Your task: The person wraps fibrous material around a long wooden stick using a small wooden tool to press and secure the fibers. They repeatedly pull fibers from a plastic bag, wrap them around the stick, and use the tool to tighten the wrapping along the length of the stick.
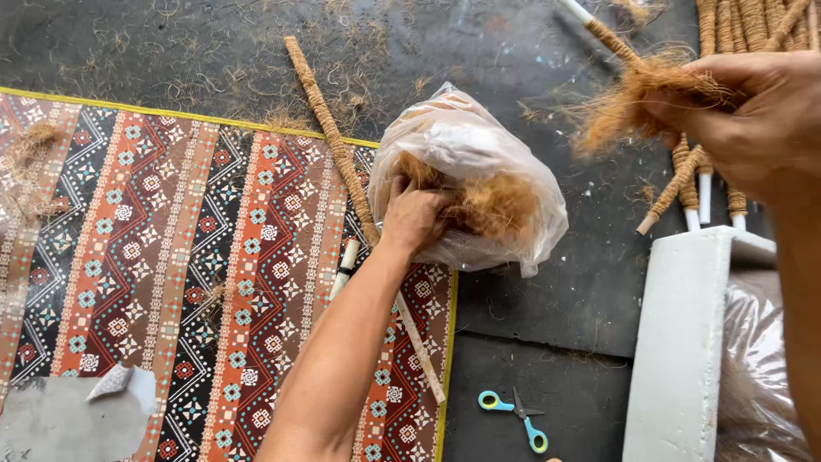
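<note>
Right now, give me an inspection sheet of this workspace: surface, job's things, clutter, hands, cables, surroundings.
Surface: dark floor strewn with loose fibre; patterned mat on the left.
Job's things: clear plastic bag of coconut fibre; fibre tuft; fibre-wrapped stick across the mat.
Clutter: blue-and-green scissors; grey scrap on the mat.
Hands: left hand reaching into the bag; right hand pinching the tuft.
Cables: nothing seen.
Surroundings: more wrapped sticks top right; white block; second plastic bag at the right edge.
</note>
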`<state>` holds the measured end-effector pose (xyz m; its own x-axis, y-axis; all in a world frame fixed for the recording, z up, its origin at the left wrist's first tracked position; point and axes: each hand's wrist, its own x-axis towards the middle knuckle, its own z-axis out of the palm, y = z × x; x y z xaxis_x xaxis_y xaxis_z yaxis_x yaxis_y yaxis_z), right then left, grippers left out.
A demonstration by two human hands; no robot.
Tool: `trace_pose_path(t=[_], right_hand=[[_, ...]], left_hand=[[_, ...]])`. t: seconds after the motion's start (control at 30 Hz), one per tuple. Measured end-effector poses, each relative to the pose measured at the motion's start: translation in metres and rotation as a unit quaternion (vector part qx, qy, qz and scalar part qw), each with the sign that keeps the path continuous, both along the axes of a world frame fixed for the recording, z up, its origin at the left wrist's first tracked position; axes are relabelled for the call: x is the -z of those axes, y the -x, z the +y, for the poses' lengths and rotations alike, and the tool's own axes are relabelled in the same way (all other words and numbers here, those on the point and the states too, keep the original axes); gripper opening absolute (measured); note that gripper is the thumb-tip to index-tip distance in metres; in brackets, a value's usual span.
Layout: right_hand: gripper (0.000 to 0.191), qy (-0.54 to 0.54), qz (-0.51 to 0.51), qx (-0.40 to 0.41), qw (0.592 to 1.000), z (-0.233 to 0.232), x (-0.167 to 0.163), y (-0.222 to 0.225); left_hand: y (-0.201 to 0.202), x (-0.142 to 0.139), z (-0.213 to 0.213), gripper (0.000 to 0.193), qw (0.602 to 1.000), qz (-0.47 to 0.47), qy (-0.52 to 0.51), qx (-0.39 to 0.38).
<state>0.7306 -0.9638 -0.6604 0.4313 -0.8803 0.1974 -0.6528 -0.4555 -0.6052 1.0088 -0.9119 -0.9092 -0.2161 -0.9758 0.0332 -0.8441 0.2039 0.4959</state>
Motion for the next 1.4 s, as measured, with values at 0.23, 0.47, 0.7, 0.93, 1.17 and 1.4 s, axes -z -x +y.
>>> trace_pose_path(t=[0.23, 0.47, 0.7, 0.93, 1.17, 1.4], right_hand=[[0.020, -0.302, -0.201, -0.022, 0.932, -0.003, 0.042, 0.003], [0.035, -0.037, 0.367, -0.100, 0.924, 0.027, 0.090, -0.042], [0.036, -0.008, 0.298, -0.116, 0.947, 0.040, 0.138, -0.059], [0.015, -0.240, 0.207, -0.010, 0.949, 0.022, 0.118, -0.036], [0.020, -0.192, 0.173, 0.069, 0.964, 0.012, 0.055, -0.001], [0.020, -0.235, -0.038, 0.010, 0.971, 0.014, 0.062, 0.006]], left_hand=[[0.023, -0.018, 0.013, 0.033, 0.995, 0.051, 0.083, -0.008], [0.013, -0.030, 0.026, 0.031, 0.991, 0.085, 0.064, -0.085], [0.019, -0.039, 0.026, 0.035, 0.989, 0.084, 0.101, -0.062], [0.023, -0.037, 0.017, 0.013, 0.999, -0.011, 0.036, -0.008], [0.023, -0.041, 0.018, 0.011, 0.996, -0.066, -0.009, -0.054], [0.054, -0.079, 0.004, 0.090, 0.983, 0.112, 0.144, 0.003]])
